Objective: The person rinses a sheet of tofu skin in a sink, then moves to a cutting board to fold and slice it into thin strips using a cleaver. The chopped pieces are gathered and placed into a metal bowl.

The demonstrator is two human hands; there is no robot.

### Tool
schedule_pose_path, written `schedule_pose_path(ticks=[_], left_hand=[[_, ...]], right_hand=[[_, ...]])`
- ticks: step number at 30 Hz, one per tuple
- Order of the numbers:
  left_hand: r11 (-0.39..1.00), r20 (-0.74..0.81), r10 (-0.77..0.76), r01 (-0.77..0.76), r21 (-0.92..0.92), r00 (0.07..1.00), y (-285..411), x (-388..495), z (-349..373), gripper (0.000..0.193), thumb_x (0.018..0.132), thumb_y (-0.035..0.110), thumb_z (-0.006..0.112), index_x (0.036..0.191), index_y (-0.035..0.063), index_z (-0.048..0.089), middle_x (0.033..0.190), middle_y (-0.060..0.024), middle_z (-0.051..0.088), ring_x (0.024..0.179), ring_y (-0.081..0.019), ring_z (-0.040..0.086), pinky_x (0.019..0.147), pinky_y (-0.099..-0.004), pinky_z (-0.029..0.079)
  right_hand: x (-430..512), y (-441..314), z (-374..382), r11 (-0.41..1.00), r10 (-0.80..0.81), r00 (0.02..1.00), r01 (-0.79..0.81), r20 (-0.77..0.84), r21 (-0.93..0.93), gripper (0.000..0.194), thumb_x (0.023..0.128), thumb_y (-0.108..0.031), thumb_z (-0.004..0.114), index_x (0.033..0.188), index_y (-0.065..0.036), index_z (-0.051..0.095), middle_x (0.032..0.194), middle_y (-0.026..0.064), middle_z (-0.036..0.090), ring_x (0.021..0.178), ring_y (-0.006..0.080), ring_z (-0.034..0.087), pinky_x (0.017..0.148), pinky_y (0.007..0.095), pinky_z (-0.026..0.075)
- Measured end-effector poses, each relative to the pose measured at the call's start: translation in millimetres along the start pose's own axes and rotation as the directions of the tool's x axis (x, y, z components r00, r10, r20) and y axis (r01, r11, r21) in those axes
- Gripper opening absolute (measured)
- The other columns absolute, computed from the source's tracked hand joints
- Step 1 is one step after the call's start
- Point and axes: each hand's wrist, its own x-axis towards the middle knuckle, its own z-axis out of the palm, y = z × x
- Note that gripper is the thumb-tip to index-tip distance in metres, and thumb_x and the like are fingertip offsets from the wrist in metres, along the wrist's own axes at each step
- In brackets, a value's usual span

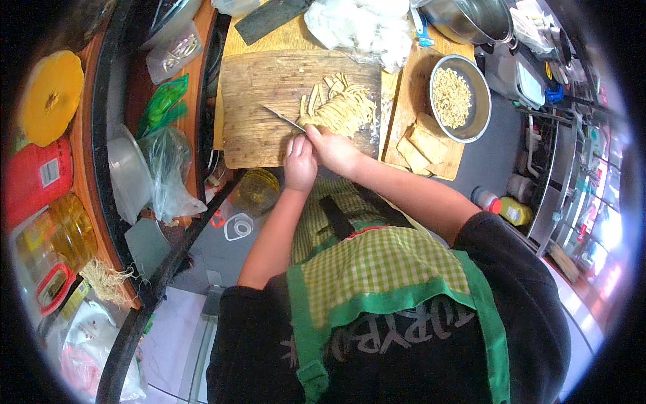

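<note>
My right hand (335,152) grips a kitchen knife (283,117) whose blade points to the far left over the wooden cutting board (257,111). Right beside it, at the board's near edge, is my left hand (301,165) with curled fingers close to the knife's handle end. Whether those fingers hold anything is hidden. A heap of pale yellow strips (340,111), apparently cut tofu, lies on the board's right half, just beyond my right hand. Several strips at the far side of the heap are loose and spread apart.
To the right, flat tofu-like slabs (424,144) lie on a smaller board (411,96) beside a metal bowl (485,108) of small diced pieces. White plastic bags (358,28) and a dark flat block (270,20) lie behind. Shelves (93,166) with bags and an oil jug (73,227) stand left.
</note>
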Motion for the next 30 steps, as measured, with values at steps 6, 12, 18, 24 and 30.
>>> schedule_pose_path(ticks=[6,12,18,24,30], left_hand=[[0.995,-0.109,0.071,-0.078,-0.062,0.992,-0.5,-6.7,1.7,0.019,0.087,0.008,0.06,0.105,0.0015,0.065,0.113,-0.0117,0.062,0.109,-0.0298,0.058,0.095,-0.0391,0.048],[0.995,-0.13,0.06,-0.07,-0.071,0.99,-7.0,-8.5,1.8,0.015,0.087,0.007,0.062,0.101,0.0029,0.062,0.108,-0.0122,0.061,0.102,-0.0313,0.058,0.089,-0.0402,0.049],[0.994,-0.11,0.08,-0.088,-0.07,0.991,-7.0,-5.7,-0.8,0.014,0.086,0.007,0.062,0.099,0.003,0.061,0.105,-0.0132,0.06,0.099,-0.0331,0.057,0.087,-0.0409,0.049],[0.994,-0.092,0.08,-0.086,-0.061,0.992,-2.5,-4.9,-3.5,0.015,0.085,0.005,0.062,0.1,0.0034,0.061,0.105,-0.0128,0.06,0.099,-0.0327,0.057,0.088,-0.0416,0.049],[0.99,-0.095,0.113,-0.12,-0.072,0.989,-3.1,-4.2,-3.6,0.016,0.086,0.006,0.062,0.101,0.0021,0.061,0.106,-0.0127,0.06,0.102,-0.0327,0.057,0.092,-0.0417,0.047]], right_hand=[[-18.9,38.2,3.1,0.99,0.054,0.997,-0.061,0.053,0.128,0.049,0.082,-0.01,0.063,0.123,0.0,0.038,0.089,0.0288,0.057,0.081,0.0455,0.061,0.07,0.0486,0.051],[-47.3,39.1,-0.7,0.998,-0.053,0.981,0.055,-0.187,0.004,0.052,0.076,0.001,0.057,0.125,0.001,0.039,0.09,0.0288,0.058,0.077,0.0463,0.061,0.067,0.05,0.051],[-59.2,9.1,-20.9,0.984,0.137,0.985,-0.123,0.107,-0.13,0.057,0.078,0.001,0.052,0.133,-0.001,0.036,0.093,0.0294,0.061,0.083,0.0442,0.064,0.07,0.0504,0.052],[-12.7,18.8,-0.3,0.996,-0.047,0.998,0.045,-0.028,-0.076,0.046,0.08,-0.002,0.054,0.124,-0.001,0.037,0.089,0.0287,0.062,0.083,0.0448,0.064,0.071,0.0501,0.051],[3.3,36.5,-4.7,0.999,0.052,0.982,-0.05,-0.183,0.02,0.036,0.082,-0.002,0.057,0.114,-0.001,0.039,0.081,0.0236,0.061,0.075,0.043,0.063,0.064,0.0473,0.051]])
